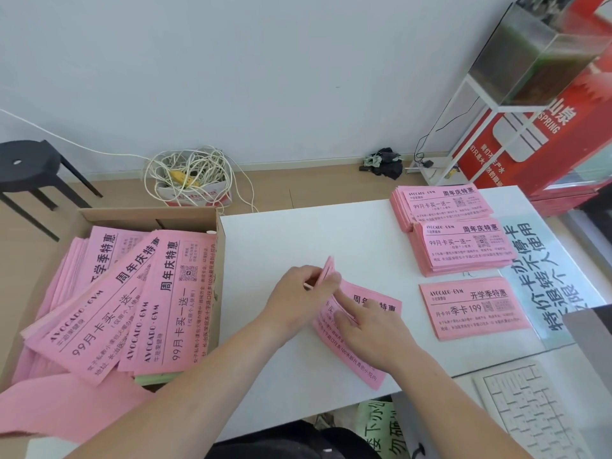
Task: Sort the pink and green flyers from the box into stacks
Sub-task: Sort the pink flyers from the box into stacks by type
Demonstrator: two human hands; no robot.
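A cardboard box (149, 216) at the left holds many loose pink flyers (132, 299), with a green edge (155, 379) showing under them. On the white table (298, 240) lies a small pile of pink flyers (361, 356). My left hand (298, 299) pinches the lifted corner of a few of its sheets. My right hand (371, 326) rests on the pile with fingers stretched flat. Three sorted pink stacks sit at the right: a far one (440, 202), a middle one (463, 246) and a near one (473, 308).
A white keyboard (536, 415) lies at the table's near right corner, beside a printed sign (543, 279) under glass. On the floor are a black stool (29, 167), a box of tangled white cable (188, 177) and a green printed sheet (381, 429).
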